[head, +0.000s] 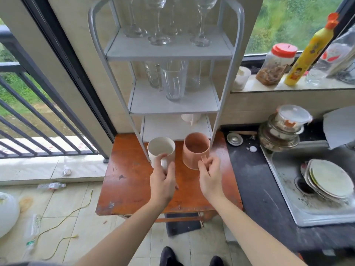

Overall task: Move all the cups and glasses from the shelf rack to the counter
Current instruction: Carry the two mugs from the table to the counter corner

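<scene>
Early days: left hand (163, 179) grips the white mug (160, 148), right hand (210, 175) pinches the terracotta mug (195, 150) by its handle, both near the wooden table's (134, 189) back edge, while wine glasses (200, 25), glass mugs (173, 81) and a white cup (191, 118) wait on the shelf rack (169, 52).

Two mugs being held before the shelf rack (169, 52)
A white mug (161, 149) is being gripped by its handle in the left hand (163, 176), and a terracotta mug (195, 150) likewise in the right hand (210, 176), both upright over the wooden table (128, 181). Stemmed glasses (159, 22) and glass mugs (173, 83) are being carried on the rack's upper two shelves.
</scene>
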Available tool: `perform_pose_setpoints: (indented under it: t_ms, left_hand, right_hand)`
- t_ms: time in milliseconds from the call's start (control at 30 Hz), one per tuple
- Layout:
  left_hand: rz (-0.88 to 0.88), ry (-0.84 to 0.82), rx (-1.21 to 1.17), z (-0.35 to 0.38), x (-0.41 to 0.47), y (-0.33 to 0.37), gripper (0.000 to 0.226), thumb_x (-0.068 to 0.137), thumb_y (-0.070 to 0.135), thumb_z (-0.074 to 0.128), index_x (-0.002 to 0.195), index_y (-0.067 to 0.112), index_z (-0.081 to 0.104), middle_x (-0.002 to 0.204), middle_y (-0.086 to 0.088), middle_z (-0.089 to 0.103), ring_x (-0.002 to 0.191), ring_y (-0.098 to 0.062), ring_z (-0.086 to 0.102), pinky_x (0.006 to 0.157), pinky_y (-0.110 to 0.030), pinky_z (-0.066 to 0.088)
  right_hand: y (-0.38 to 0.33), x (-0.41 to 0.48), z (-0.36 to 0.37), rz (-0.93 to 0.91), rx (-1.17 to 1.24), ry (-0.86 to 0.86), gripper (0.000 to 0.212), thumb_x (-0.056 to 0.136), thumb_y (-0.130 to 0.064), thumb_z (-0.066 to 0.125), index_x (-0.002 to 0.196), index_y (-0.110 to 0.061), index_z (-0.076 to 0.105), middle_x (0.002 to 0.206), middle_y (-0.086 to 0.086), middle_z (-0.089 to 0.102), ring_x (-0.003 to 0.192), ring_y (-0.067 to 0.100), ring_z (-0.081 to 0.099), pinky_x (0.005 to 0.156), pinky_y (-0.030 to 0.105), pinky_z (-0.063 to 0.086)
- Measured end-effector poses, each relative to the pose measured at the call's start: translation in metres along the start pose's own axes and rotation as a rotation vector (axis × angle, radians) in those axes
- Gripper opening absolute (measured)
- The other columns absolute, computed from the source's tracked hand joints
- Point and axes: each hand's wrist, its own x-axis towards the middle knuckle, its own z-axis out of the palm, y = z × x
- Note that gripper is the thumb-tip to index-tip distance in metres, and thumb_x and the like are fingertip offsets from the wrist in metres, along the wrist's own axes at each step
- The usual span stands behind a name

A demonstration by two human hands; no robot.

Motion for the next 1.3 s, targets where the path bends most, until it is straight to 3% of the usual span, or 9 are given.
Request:
perform_pose_setpoints:
  t_ms: [67,167,367,567,733,933,1033,1133,1300]
  left_hand:
    - [-0.028,-0.011,0.036,0.011,-0.013,-0.012,0.028,0.101,0.035,0.051,0.116,0.056,0.041,0.073,0.015,0.069,0.050,-0.015,0.064,0.044,-0.024,0.051]
    - [-0.050,-0.131,0.127,0.033,-0.032,-0.030,0.034,0.101,0.033,0.051,0.109,0.064,0.039,0.076,0.025,0.066,0.058,-0.010,0.063,0.049,-0.034,0.057]
    - [0.042,-0.414,0.145,0.100,-0.064,-0.015,0.030,0.099,0.033,0.050,0.112,0.060,0.043,0.090,0.044,0.061,0.075,0.010,0.063,0.061,-0.031,0.057]
    - [0.235,-0.635,0.071,0.183,-0.118,0.049,0.025,0.088,0.038,0.051,0.111,0.047,0.053,0.061,-0.001,0.059,0.047,-0.017,0.055,0.048,-0.030,0.050]
    - [0.352,-0.798,0.042,0.264,-0.199,0.097,0.023,0.096,0.023,0.055,0.108,0.042,0.055,0.069,-0.027,0.052,0.047,-0.023,0.047,0.040,-0.043,0.050]
    - [0.406,-0.967,-0.028,0.359,-0.333,0.136,0.022,0.093,0.021,0.053,0.111,0.035,0.056,0.071,-0.028,0.055,0.045,-0.022,0.043,0.041,-0.052,0.049]
    - [0.444,-1.061,-0.038,0.397,-0.396,0.148,0.023,0.096,0.015,0.053,0.111,0.032,0.056,0.058,-0.008,0.049,0.042,-0.019,0.042,0.037,-0.046,0.048]
    - [0.472,-1.148,-0.033,0.430,-0.456,0.161,0.022,0.092,0.025,0.053,0.112,0.033,0.056,0.059,-0.012,0.053,0.043,-0.021,0.046,0.038,-0.042,0.046]
    - [0.514,-1.284,-0.036,0.495,-0.546,0.170,0.021,0.090,0.032,0.055,0.111,0.034,0.058,0.065,-0.018,0.057,0.044,-0.020,0.048,0.037,-0.046,0.048]
  right_hand:
    - [0.011,-0.017,-0.014,0.037,-0.026,0.056,0.019,0.102,-0.018,0.053,0.091,-0.025,0.039,0.079,-0.004,0.048,0.066,-0.001,0.052,0.067,0.023,0.044]
    - [0.030,-0.042,-0.041,0.111,-0.057,0.156,0.019,0.101,-0.018,0.054,0.095,-0.030,0.041,0.086,-0.005,0.056,0.076,-0.004,0.057,0.068,0.016,0.045]
    - [0.064,-0.092,-0.127,0.277,-0.053,0.438,0.013,0.097,-0.019,0.061,0.099,-0.029,0.052,0.091,-0.007,0.069,0.090,0.007,0.063,0.076,0.028,0.046]
    - [0.053,-0.143,-0.240,0.269,0.071,0.819,0.014,0.084,-0.034,0.063,0.091,-0.025,0.055,0.078,-0.002,0.068,0.077,0.020,0.061,0.068,0.033,0.043]
    - [0.046,-0.203,-0.343,0.222,0.162,1.066,0.022,0.073,-0.040,0.059,0.087,-0.025,0.052,0.083,0.010,0.066,0.077,0.033,0.061,0.074,0.049,0.049]
    - [0.073,-0.309,-0.475,0.237,0.192,1.202,0.033,0.072,-0.049,0.057,0.091,-0.023,0.061,0.084,0.006,0.071,0.078,0.029,0.066,0.069,0.039,0.049]
    - [0.084,-0.358,-0.534,0.261,0.208,1.304,0.026,0.073,-0.045,0.056,0.084,-0.021,0.062,0.080,0.005,0.070,0.078,0.030,0.066,0.070,0.041,0.050]
    - [0.096,-0.403,-0.583,0.273,0.224,1.408,0.036,0.072,-0.050,0.052,0.078,-0.016,0.062,0.073,0.002,0.067,0.077,0.030,0.065,0.063,0.036,0.045]
    - [0.123,-0.466,-0.657,0.315,0.292,1.552,0.040,0.071,-0.053,0.051,0.077,-0.016,0.063,0.075,0.004,0.067,0.081,0.033,0.066,0.073,0.049,0.054]
